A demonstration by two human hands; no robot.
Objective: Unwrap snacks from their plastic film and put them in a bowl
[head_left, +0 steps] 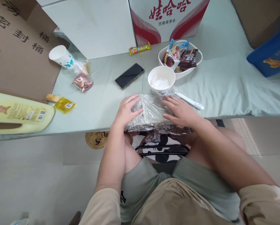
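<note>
A sheet of clear plastic wrap lies on the cloth-covered table at its front edge, its crumpled end hanging over. On the left side of the wrap rests my left hand, fingers spread. My right hand lies on the right side of it, its fingers also apart. Just beyond the wrap stands a white paper bowl with something whitish and clear inside. A white pen-like tool, perhaps a cutter, lies by my right hand.
Behind are a black phone, a yellow snack packet and a white basket of wrapped snacks. A paper cup lies tipped at left, near a pale yellow jug. Cartons line the back; a blue container is right.
</note>
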